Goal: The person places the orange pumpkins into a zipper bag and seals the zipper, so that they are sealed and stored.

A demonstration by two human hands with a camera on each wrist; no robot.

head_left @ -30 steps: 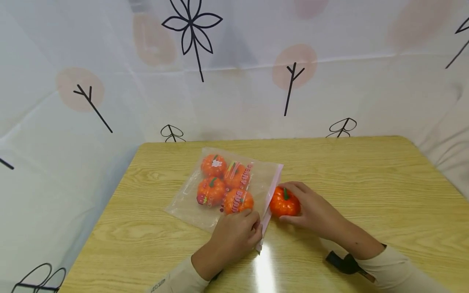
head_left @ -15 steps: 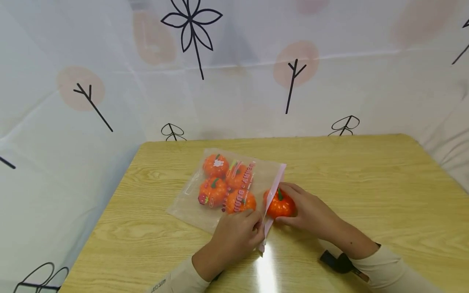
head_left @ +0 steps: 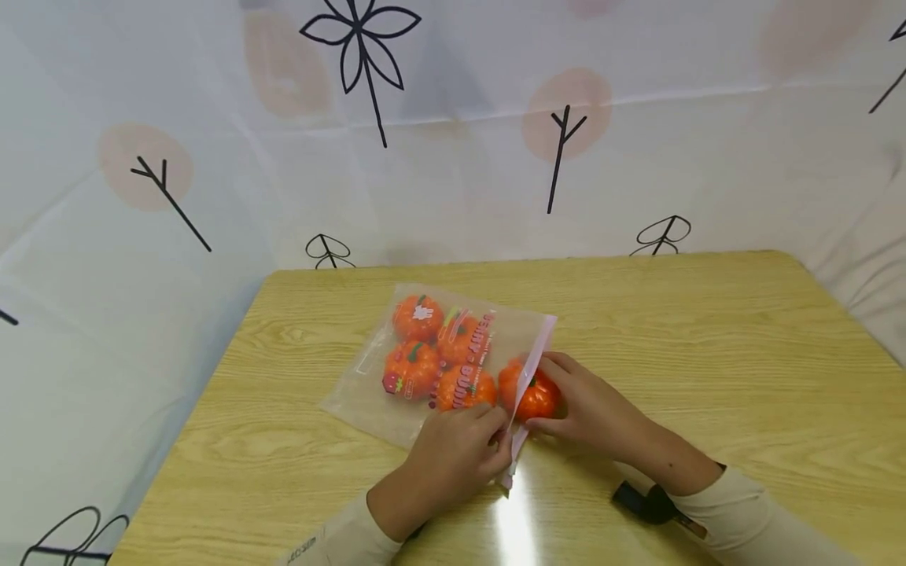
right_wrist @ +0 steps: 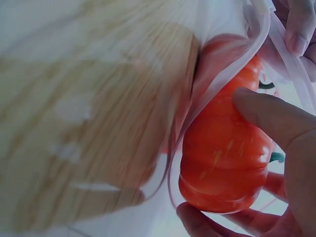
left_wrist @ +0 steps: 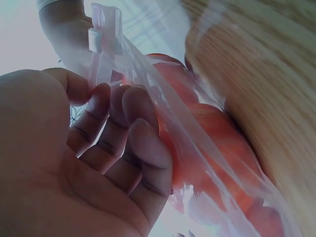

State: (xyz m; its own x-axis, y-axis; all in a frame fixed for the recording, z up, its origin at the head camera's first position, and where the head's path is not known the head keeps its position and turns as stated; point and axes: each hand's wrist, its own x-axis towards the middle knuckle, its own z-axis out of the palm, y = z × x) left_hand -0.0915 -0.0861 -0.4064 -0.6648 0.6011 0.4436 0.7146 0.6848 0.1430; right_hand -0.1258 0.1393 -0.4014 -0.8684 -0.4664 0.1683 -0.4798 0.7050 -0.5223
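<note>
A clear zip bag (head_left: 371, 385) with a pink top edge and printed lettering lies on the table, with several small orange toy pumpkins (head_left: 413, 369) inside. My left hand (head_left: 456, 448) pinches the near corner of the bag's mouth, by the white zip slider (left_wrist: 95, 40). In my right hand (head_left: 591, 405) is another toy pumpkin (right_wrist: 224, 153), gripped between thumb and fingers. It sits partly inside the mouth, its left part behind the pink edge (head_left: 535, 354). The right wrist view shows the bag's rim (right_wrist: 217, 86) running around this pumpkin.
The wooden table (head_left: 708, 338) extends on both sides of the bag. A patterned white cloth (head_left: 453, 181) hangs behind and beside it. A black strap end (head_left: 640, 503) hangs at the right wrist.
My right hand has moved left, carrying its pumpkin from the bag's edge partly into the mouth. The left hand keeps its pinch on the bag corner and has hardly moved.
</note>
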